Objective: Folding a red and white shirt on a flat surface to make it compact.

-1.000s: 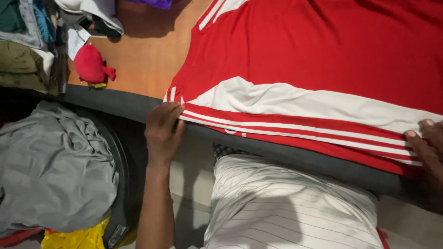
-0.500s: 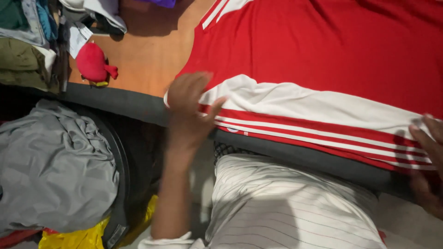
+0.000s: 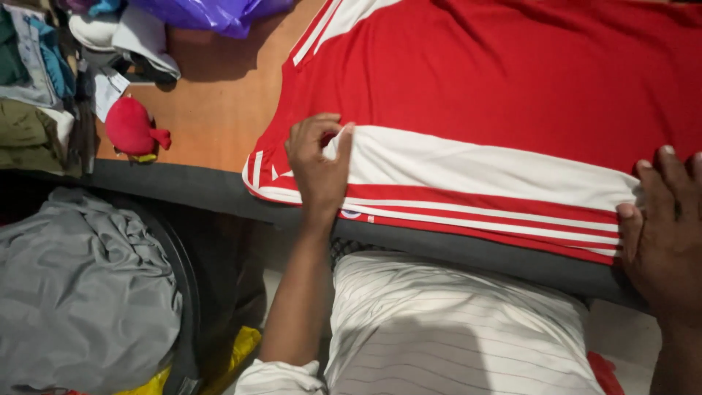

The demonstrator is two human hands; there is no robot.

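The left hand (image 3: 318, 164) pinches the red-and-white shirt (image 3: 497, 110) spread across the wooden table (image 3: 212, 117), the right hand (image 3: 662, 223) presses its edge with loose fingers, near a red plush toy (image 3: 131, 128) and a grey cloth (image 3: 80, 292).

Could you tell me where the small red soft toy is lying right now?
The red soft toy lies on the wooden table, left of the red and white shirt and the left hand, beside the clothes pile.

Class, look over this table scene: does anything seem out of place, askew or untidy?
The red shirt lies skewed, its striped hem hanging over the table edge between the left hand and right hand. A small red toy sits loose beside piled clothes.
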